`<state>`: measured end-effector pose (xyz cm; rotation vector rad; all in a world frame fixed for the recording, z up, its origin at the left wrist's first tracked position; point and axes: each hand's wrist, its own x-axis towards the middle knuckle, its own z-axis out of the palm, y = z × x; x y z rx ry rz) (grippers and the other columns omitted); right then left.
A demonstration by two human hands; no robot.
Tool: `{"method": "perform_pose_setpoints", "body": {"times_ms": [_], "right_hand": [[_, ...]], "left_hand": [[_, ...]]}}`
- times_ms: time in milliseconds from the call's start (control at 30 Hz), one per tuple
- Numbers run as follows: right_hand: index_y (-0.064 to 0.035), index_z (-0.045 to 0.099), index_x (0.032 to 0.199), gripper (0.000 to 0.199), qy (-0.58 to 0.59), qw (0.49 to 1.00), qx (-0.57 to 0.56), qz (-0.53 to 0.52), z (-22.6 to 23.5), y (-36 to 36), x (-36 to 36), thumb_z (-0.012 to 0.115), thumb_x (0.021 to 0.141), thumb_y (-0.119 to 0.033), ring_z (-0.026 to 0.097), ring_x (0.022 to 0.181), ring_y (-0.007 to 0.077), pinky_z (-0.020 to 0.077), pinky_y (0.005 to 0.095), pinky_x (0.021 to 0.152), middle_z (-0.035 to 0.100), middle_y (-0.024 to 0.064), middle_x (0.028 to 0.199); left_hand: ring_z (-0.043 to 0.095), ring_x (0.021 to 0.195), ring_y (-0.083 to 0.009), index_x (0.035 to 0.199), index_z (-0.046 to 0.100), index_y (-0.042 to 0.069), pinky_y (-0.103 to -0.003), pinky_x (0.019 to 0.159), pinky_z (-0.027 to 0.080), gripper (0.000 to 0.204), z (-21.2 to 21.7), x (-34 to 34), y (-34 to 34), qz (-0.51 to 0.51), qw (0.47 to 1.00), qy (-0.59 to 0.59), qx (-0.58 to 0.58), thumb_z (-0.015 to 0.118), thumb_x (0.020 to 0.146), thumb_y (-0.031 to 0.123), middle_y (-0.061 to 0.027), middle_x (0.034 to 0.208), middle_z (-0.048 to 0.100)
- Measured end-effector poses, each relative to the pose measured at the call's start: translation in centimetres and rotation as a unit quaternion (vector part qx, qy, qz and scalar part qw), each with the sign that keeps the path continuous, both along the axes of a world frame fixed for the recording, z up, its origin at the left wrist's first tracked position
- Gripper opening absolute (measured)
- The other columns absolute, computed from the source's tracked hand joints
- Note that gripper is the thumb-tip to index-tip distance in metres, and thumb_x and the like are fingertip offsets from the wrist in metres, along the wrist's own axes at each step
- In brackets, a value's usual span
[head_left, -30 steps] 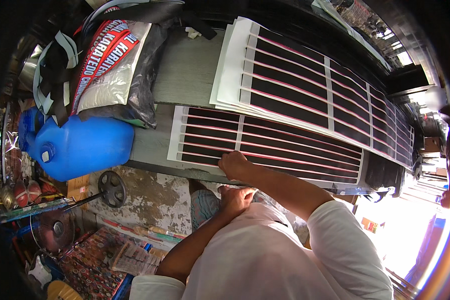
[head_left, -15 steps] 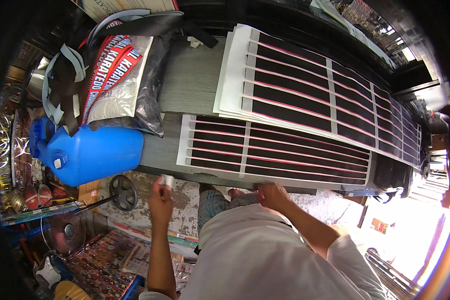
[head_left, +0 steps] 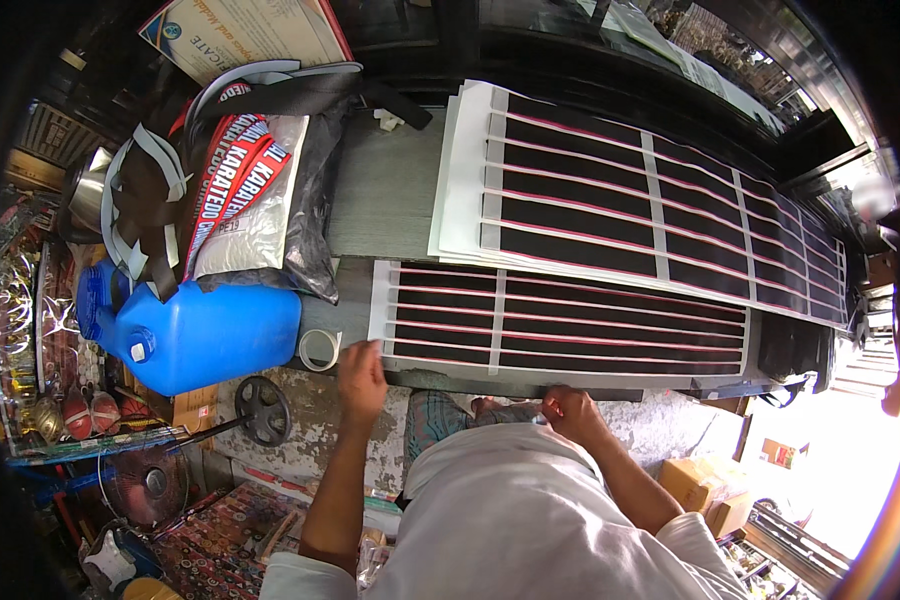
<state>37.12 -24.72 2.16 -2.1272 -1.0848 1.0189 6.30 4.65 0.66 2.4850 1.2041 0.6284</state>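
My left hand (head_left: 362,382) is at the table's front edge with its fingers curled together, by the near left corner of the lower printed sheet (head_left: 378,300). Whether anything is between those fingers cannot be made out. Just left of it a roll of clear or whitish tape (head_left: 319,350) lies on the grey table. My right hand (head_left: 572,412) is closed in front of the table edge, close to my shirt, and what its fingers hold, if anything, is hidden. A stack of similar sheets with black panels and red-white stripes (head_left: 580,208) overlaps the lower sheet's far side.
Left of the sheets are a blue jerrycan (head_left: 220,335), a filled plastic bag with red lettering (head_left: 250,200) and cut dark strips (head_left: 148,200). A framed certificate (head_left: 250,35) leans behind. Below are a fan (head_left: 150,482), a black wheel (head_left: 263,410) and a cardboard box (head_left: 700,483).
The white roll that was in my left hand now lies on the table beside the jerrycan. My left hand has moved right, toward the lower sheet's corner. My right hand has shifted slightly right.
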Motion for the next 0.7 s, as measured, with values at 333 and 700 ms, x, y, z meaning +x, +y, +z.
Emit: {"method": "perform_pose_setpoints", "body": {"times_ms": [333, 700], "right_hand": [[-0.0013, 0.071, 0.105, 0.01, -0.054, 0.993, 0.099, 0.02, 0.9, 3.9, -0.5, 0.069, 0.096, -0.006, 0.069, 0.099, 0.0441, 0.058, 0.0517, 0.088, 0.068, 0.0216, 0.103], [-0.0001, 0.069, 0.106, 0.012, -0.115, 0.98, 0.157, 0.049, -0.4, 5.8, 0.7, 0.069, 0.094, -0.005, 0.066, 0.097, 0.0449, 0.0556, 0.053, 0.089, 0.066, 0.0216, 0.101]], "left_hand": [[0.066, 0.119, -0.0391, 0.133, 0.069, 0.005, -0.049, 0.099, 0.057, 0.044, -3.7, 1.9, -1.8, 0.003, 0.998, -0.039, -0.047, 0.069, 0.092, -0.01, -0.0166, 0.132, 0.065], [0.065, 0.116, -0.0374, 0.123, 0.075, 0.006, -0.048, 0.096, 0.057, 0.03, -2.8, 3.0, -2.7, -0.014, 0.997, -0.045, -0.058, 0.073, 0.095, -0.003, -0.0131, 0.131, 0.066]]}}
